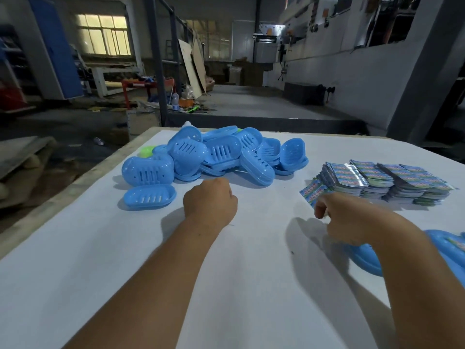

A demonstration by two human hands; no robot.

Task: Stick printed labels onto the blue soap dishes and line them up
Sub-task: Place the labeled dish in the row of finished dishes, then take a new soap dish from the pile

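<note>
Labels (382,180), print too blurred

Blue soap dishes (216,152) lie heaped on the one table (75,260) — about a dozen, too tangled to count exactly. One dish (149,197) sits apart, another labelled one (364,260) by the right edge — plus four label stacks (385,180).
</note>
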